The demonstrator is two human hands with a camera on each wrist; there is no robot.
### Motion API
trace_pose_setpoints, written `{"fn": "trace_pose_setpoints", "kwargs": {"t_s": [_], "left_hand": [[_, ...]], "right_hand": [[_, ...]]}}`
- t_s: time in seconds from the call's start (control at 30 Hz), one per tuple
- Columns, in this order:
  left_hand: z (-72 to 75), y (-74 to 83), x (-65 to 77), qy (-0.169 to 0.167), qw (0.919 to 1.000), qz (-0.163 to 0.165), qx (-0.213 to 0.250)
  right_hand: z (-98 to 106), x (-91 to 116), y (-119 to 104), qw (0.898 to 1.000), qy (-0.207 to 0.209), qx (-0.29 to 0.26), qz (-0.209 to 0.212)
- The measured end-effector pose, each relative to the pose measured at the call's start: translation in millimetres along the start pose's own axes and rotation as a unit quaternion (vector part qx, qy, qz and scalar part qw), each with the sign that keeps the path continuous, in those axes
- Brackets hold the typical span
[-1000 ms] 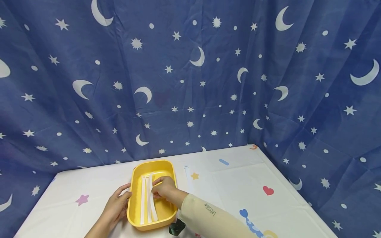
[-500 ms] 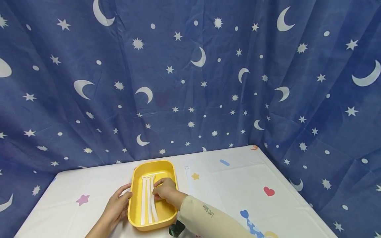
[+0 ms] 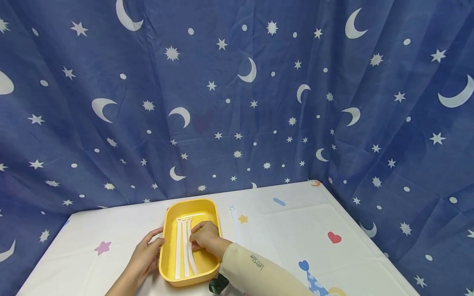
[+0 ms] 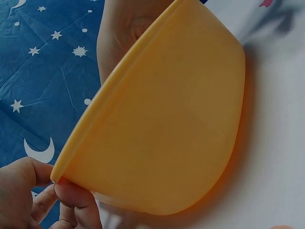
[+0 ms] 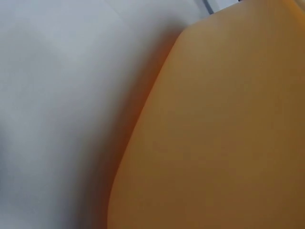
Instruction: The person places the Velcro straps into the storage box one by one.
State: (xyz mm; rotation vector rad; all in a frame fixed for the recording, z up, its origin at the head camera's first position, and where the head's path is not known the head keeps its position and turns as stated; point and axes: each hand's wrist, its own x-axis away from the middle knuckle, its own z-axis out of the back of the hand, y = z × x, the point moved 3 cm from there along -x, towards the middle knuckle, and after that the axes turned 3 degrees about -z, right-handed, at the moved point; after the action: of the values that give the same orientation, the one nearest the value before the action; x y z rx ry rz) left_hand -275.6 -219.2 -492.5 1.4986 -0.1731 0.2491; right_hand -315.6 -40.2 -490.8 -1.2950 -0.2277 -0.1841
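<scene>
A yellow plastic bin [image 3: 207,267] with rounded corners sits on the table. Inside it three white straps with slotted heads lie side by side: a left strap [image 3: 178,250], a middle strap [image 3: 185,259] and a right strap [image 3: 192,263], which bends slightly at its lower end. My right hand [image 3: 207,237] reaches over the bin's right wall and pinches the right strap below its head. With thumb and fingers, my left hand [image 3: 146,255] grips the bin's left rim; the left wrist view shows fingers [image 4: 78,198] at the rim. The right wrist view shows only the bin's outer wall [image 5: 214,133].
Another pale strap [image 3: 235,224] lies on the white printed tablecloth [image 3: 281,230], right of the bin. A dark object [image 3: 218,283] shows under my right sleeve [image 3: 259,271]. Behind the table hangs a blue curtain [image 3: 222,115] with moons and stars.
The right strap's head has shifted to lie level with the other two heads, and its lower end has slid slightly right. My left hand keeps its hold on the bin.
</scene>
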Motion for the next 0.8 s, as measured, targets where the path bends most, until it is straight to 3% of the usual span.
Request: {"fn": "trace_pose_setpoints", "kwargs": {"t_s": [0.37,0.8], "left_hand": [[0.3,0.5,0.2,0.003,1.0000,0.003,-0.007],[0.5,-0.3,-0.1,0.003,0.9999,0.008,-0.009]], "right_hand": [[-4.1,-4.6,3.8,1.000,0.008,0.005,0.010],[-5.6,-2.6,6.2,0.997,0.030,0.054,0.043]]}}
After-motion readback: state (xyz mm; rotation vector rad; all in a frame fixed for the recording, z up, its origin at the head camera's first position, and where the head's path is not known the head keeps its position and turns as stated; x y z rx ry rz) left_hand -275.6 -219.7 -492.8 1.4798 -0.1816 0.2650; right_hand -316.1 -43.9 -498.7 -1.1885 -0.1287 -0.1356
